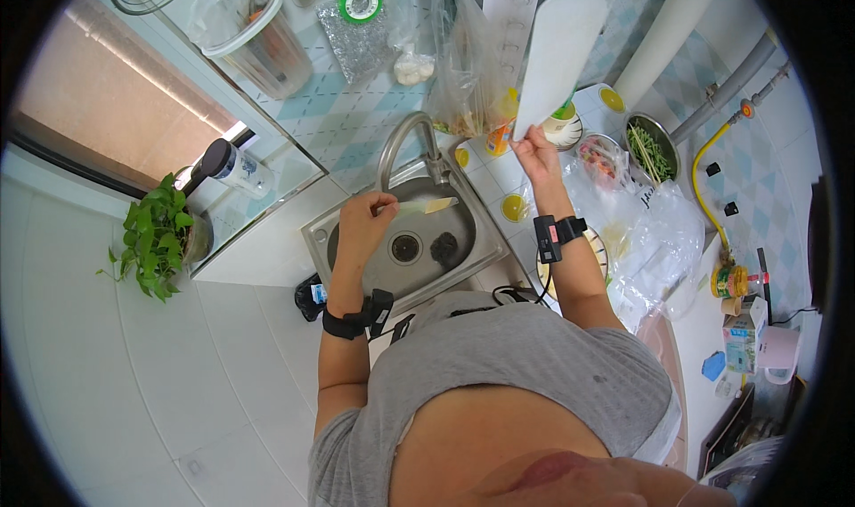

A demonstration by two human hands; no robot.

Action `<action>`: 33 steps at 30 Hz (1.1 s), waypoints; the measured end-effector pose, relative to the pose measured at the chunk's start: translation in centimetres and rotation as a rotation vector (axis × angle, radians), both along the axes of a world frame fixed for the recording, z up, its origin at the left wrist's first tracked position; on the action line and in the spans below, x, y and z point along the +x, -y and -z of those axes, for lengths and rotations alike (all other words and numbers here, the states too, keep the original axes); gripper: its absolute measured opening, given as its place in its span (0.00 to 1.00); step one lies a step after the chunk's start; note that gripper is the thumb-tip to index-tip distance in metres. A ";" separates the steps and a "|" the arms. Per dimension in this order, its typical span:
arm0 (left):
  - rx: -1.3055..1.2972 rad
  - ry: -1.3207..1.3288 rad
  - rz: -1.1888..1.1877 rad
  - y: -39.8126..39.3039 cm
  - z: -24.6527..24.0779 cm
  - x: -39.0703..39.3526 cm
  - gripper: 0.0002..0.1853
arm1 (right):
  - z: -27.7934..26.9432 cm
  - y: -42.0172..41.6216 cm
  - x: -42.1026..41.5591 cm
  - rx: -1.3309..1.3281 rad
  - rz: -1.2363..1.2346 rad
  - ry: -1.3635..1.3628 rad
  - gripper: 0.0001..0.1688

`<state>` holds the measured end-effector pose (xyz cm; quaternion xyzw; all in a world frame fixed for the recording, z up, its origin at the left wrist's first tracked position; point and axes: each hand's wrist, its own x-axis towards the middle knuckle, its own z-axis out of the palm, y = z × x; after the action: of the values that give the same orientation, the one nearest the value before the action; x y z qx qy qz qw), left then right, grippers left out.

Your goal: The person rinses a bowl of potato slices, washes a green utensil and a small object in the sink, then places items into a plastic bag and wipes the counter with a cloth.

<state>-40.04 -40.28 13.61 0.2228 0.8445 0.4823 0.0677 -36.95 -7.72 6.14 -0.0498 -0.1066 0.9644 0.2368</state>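
Observation:
Over the stainless steel sink [361, 240], my left hand [367, 220] grips the pale handle of a small knife or similar tool [427, 206], whose far part looks yellowish. The curved steel faucet [404, 130] stands just beyond that hand. My right hand [536, 154] pinches the lower corner of a white cutting board [564, 46], which is raised near the wall, right of the faucet. A drain basket [405, 247] and a dark scouring pad [443, 248] lie in the basin.
Right of the sink are a metal bowl of green beans [648, 150], a bowl of cut food [599, 160], a striped plate [601, 240] and clear plastic bags [654, 240]. A potted plant [157, 230] and a lidded jar [240, 170] stand by the window at left.

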 end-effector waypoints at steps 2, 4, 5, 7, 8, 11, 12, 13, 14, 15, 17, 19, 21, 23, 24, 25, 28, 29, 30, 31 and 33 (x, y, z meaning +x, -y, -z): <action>-0.012 0.008 0.002 0.0 0.4 -0.3 0.09 | 0.2 -0.9 0.6 0.019 0.041 0.046 0.22; 0.002 0.006 0.011 -0.6 1.0 -0.6 0.09 | 0.8 -2.1 1.0 -0.016 0.076 0.051 0.22; -0.017 0.012 0.016 -0.9 1.1 -0.8 0.09 | 1.1 -2.6 1.0 -0.008 0.097 0.082 0.22; -0.057 0.023 0.026 -1.9 0.7 -1.0 0.09 | 1.3 -3.4 1.2 0.007 0.137 0.143 0.22; -0.061 0.028 0.032 -2.3 0.7 -0.9 0.09 | 1.5 -3.7 1.4 0.016 0.140 0.178 0.22; -0.089 0.027 0.040 -3.4 0.5 -0.5 0.08 | 1.4 -3.9 2.3 0.050 0.130 0.255 0.22; -0.102 0.004 0.049 -3.8 0.5 -0.5 0.09 | 0.9 -4.0 2.3 0.068 0.127 0.251 0.22; -0.115 -0.019 0.058 -4.2 0.4 -0.5 0.09 | 0.4 -4.0 2.3 0.087 0.125 0.247 0.22; -0.107 -0.021 0.057 -4.6 0.1 -0.5 0.09 | -0.2 -4.2 2.0 0.088 0.133 0.263 0.22; -0.102 -0.023 0.059 -5.0 -0.2 -0.3 0.09 | -0.5 -4.7 1.7 0.071 0.123 0.218 0.23; -0.101 -0.025 0.063 -6.0 -0.7 -0.2 0.09 | -0.9 -5.7 1.3 0.039 0.099 0.126 0.23; -0.112 -0.018 0.052 -6.6 -0.9 0.1 0.09 | -1.9 -6.0 1.2 0.056 0.089 0.118 0.23; -0.142 0.001 0.051 -7.1 -1.3 0.2 0.09 | -2.1 -6.8 0.7 0.065 0.085 0.094 0.23; -0.148 0.003 0.055 -7.5 -1.5 0.1 0.09 | -2.5 -7.6 0.0 0.059 0.087 0.048 0.23; -0.140 -0.002 0.055 -7.6 -1.5 0.1 0.09 | -2.8 -7.9 -0.3 0.056 0.084 0.029 0.23; -0.132 -0.006 0.056 -7.7 -1.5 0.2 0.09 | -3.0 -8.2 -0.6 0.066 0.091 0.032 0.22; -0.123 -0.053 0.047 -8.0 -1.5 0.3 0.08 | -3.4 -9.0 -1.4 0.098 0.101 0.047 0.22; -0.126 -0.026 0.043 -8.1 -1.4 0.2 0.08 | -3.4 -9.2 -1.6 0.107 0.102 0.056 0.22; -0.129 0.002 0.036 -8.0 -1.1 0.1 0.08 | -3.5 -9.2 -1.8 0.117 0.100 0.065 0.22; -0.132 0.029 0.030 -7.9 -1.0 0.0 0.08 | -3.5 -9.2 -1.9 0.115 0.104 0.082 0.22; -0.114 0.016 0.034 -7.9 -1.0 -0.1 0.08 | -3.5 -9.2 -1.9 0.113 0.112 0.116 0.22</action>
<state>-40.10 -32.42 14.63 0.2288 0.8662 0.4339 0.0953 -38.84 1.45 9.68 -0.0981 -0.1714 0.9376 0.2861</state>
